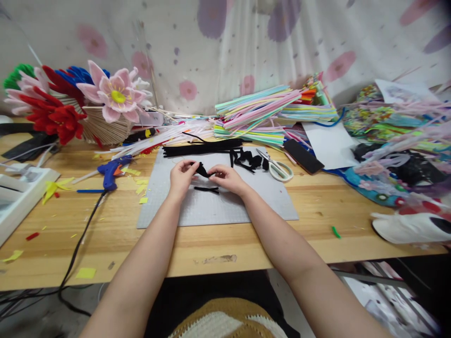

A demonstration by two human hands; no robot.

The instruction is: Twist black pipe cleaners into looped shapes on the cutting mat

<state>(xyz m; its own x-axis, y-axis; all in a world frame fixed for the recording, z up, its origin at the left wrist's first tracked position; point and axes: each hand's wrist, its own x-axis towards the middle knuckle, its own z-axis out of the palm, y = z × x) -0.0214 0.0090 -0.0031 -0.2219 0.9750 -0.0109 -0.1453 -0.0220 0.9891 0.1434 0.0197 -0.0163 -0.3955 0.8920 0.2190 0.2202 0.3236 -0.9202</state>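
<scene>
Both hands meet over a grey cutting mat [218, 206] on the wooden table. My left hand [181, 177] and my right hand [227, 177] pinch the two ends of a small bent black pipe cleaner piece [202, 170]. Another short black piece [206, 189] lies on the mat just below the hands. Straight black pipe cleaners [202, 148] lie along the mat's far edge, with several bent black pieces [248, 159] to their right.
White-handled scissors [278, 168] rest at the mat's far right corner. A blue glue gun [112, 171] with its black cord lies to the left. Pipe-cleaner flowers [116, 96] stand at the back left, and coloured pipe cleaner bundles [268, 112] at the back. Yellow scraps litter the table.
</scene>
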